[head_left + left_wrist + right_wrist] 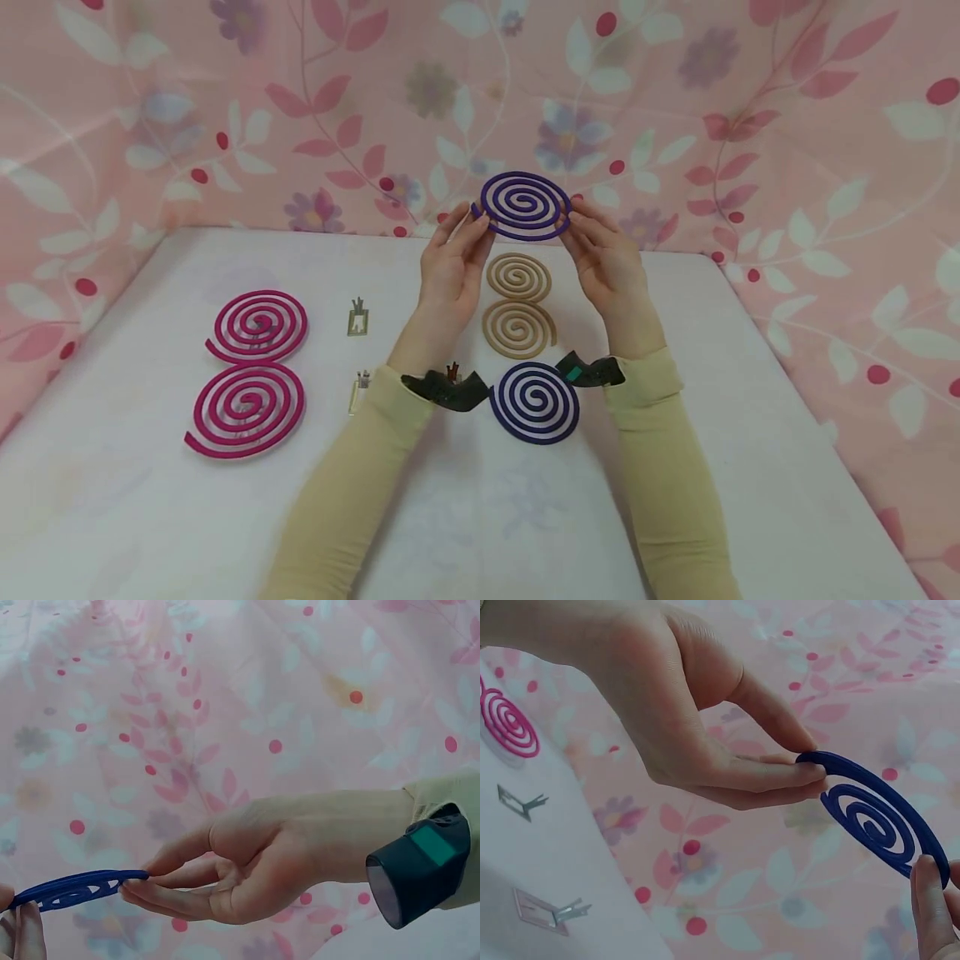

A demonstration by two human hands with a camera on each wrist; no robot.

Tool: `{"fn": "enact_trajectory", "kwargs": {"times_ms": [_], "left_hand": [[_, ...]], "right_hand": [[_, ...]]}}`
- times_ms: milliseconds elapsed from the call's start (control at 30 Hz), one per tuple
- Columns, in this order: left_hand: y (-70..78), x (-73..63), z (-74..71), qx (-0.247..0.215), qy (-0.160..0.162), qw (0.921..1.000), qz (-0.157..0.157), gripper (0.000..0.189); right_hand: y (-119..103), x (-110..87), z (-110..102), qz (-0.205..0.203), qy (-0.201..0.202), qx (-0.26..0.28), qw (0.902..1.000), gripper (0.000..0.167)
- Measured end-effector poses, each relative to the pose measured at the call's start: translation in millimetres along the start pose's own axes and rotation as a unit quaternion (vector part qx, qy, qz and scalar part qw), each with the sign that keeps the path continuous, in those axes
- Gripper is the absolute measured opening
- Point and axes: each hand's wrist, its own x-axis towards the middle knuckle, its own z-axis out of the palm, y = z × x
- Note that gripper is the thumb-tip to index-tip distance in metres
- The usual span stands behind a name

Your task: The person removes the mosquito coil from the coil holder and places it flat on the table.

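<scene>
Above the back of the table, both hands hold up a purple-blue mosquito coil (522, 200). My left hand (457, 262) pinches its left edge between thumb and fingers. The right hand (609, 262) pinches the opposite edge. In the left wrist view the coil (82, 885) is seen nearly edge-on, with the right hand (255, 862) at its right end. From the right wrist view the coil (881, 825) is tilted, and the left hand (697, 727) grips its upper end. A second purple-blue coil (536, 402) lies on the table between the forearms.
Two tan coils (519, 327) lie behind the blue one on the white table (480, 525). Two pink coils (251, 406) are at left, apparently over metal stands. Small metal stands (358, 319) lie between; another (453, 372) is partly hidden by the left wrist. Floral cloth (480, 108) hangs behind.
</scene>
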Motion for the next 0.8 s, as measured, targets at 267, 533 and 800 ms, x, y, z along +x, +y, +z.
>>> {"fn": "enact_trajectory", "kwargs": {"times_ms": [267,533,800], "left_hand": [[-27.7,13.4,7.7,-0.006,0.010,0.9999,0.010,0.039],[-55.1,21.1,17.3,0.022,0.021,0.9988,0.040,0.040],[-68.8,25.8,18.6,0.091,0.009,0.9930,0.074,0.037]], "right_hand": [[-13.4,5.6,-12.6,-0.014,0.022,-0.028,0.9993,0.022],[-24.8,10.5,-29.2,-0.026,0.056,-0.035,0.9975,0.026],[-33.0,14.0,-44.1,-0.030,0.065,-0.050,0.9962,0.019]]}}
